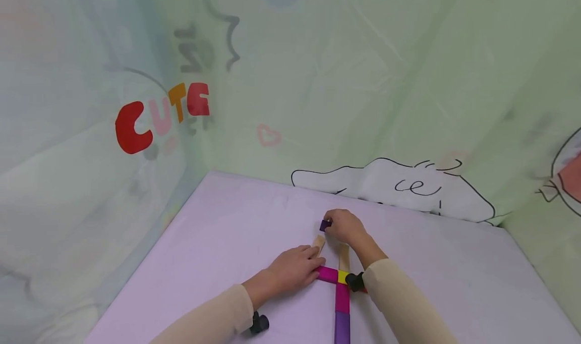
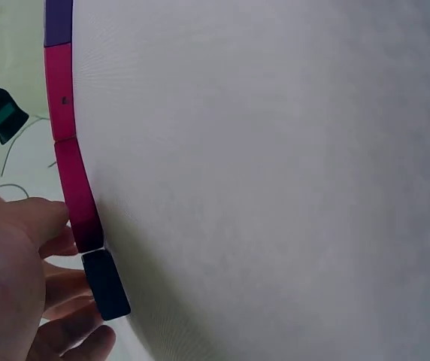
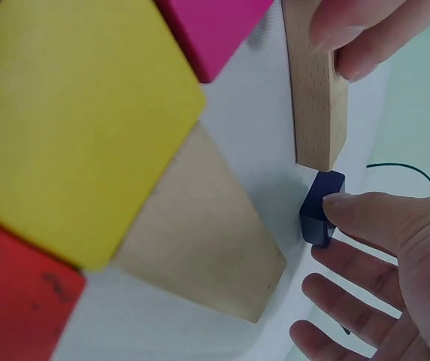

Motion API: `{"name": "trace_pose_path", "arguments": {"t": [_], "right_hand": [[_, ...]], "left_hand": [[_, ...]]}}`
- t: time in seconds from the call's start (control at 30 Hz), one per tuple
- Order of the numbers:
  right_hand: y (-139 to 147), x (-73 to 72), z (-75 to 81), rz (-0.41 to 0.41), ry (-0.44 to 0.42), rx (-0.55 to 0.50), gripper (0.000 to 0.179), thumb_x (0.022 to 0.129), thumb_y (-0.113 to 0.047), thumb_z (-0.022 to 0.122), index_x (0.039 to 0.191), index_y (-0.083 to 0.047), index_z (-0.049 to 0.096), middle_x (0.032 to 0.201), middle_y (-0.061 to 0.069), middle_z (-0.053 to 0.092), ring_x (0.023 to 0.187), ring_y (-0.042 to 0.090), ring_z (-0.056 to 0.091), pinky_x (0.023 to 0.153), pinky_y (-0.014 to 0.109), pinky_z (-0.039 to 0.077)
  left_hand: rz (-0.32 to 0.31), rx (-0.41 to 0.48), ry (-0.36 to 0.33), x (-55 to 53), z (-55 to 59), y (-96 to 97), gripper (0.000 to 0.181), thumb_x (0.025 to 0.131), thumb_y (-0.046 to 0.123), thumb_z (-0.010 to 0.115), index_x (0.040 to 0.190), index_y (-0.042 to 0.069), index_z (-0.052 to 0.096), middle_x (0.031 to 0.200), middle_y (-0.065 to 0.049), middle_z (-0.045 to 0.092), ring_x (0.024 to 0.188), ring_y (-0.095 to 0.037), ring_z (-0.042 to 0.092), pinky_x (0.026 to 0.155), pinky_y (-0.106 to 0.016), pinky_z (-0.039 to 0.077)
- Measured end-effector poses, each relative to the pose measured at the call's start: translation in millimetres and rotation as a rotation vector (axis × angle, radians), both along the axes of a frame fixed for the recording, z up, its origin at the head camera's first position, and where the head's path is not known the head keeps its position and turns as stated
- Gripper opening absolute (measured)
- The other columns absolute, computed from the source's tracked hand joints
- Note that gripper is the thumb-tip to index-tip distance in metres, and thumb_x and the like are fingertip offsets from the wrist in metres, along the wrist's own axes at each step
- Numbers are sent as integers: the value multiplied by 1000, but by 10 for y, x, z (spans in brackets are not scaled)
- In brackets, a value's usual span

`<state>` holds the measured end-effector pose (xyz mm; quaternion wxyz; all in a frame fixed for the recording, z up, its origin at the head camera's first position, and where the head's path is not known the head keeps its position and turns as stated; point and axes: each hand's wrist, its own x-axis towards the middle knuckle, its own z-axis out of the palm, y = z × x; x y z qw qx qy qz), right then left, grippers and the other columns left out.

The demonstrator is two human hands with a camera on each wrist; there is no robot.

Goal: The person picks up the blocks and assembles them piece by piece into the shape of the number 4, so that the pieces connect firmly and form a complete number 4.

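Observation:
My right hand (image 1: 347,226) pinches a small dark blue block (image 3: 322,209) between thumb and fingers, at the far end of a plain wooden block (image 3: 316,98). My left hand (image 1: 292,269) lies to the left, its fingertips touching that wooden block and its thumb beside a magenta block (image 1: 328,274). Part of the wooden block is hidden under the left fingers. In the left wrist view, another dark block (image 2: 106,284) continues the row beside the left fingers. A yellow block (image 1: 343,277) joins the magenta block, a second wooden block (image 1: 344,257) and a red block (image 3: 19,293).
Below the yellow block, another magenta block (image 1: 342,297) and a purple block (image 1: 342,328) run toward the near edge. A pale tabletop (image 1: 254,218) surrounds the blocks. Printed cloth (image 1: 317,81) hangs behind and at both sides. Black wrist cameras (image 1: 259,324) sit at both sleeves.

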<state>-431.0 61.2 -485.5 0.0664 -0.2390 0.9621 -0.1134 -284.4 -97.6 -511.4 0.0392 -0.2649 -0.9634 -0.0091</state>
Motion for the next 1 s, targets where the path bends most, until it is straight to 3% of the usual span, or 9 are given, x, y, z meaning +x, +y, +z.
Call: {"name": "trace_pose_path", "arguments": {"t": [0.1,0.27,0.43,0.63,0.83,1.0], "right_hand": [[6,5,6,1,-1,6,25,93,-16,73,116,-7,75,110,12,74,97,26,66,91,48,58],[12,9,25,2,5,10,24,93,-15,74,116,-7,75,110,12,74,96,25,65,92,47,57],[2,27,33,5,8,7,23,92,-14,75,114,-7,75,109,12,75,95,25,66,92,48,57],[4,72,34,-12,3,9,22,93,-14,75,113,-7,75,108,11,75,93,25,65,90,47,58],[9,103,46,-13,-3,11,20,92,-15,76,111,-7,75,104,10,74,89,24,64,89,47,58],[20,114,39,2,-5,25,18,91,-16,77,107,-7,75,99,10,74,86,23,63,88,46,59]], "left_hand": [[3,-1,-21,21,37,17,36,105,38,59,139,29,65,148,0,59,138,-18,56,112,-29,48],[-16,-26,29,30,101,33,31,106,36,57,134,29,67,144,-1,62,138,-18,56,115,-29,45],[2,-56,39,40,114,47,27,107,32,57,130,33,69,143,0,62,137,-16,57,103,-28,55],[14,-94,52,38,80,71,26,105,29,60,129,36,69,140,2,62,136,-14,58,92,-28,60],[17,-102,74,-5,-23,93,26,105,28,61,128,37,70,139,2,64,134,-14,60,91,-29,61],[22,-105,93,-1,-39,101,27,105,27,61,128,38,71,139,1,64,133,-14,61,90,-29,61]]}}
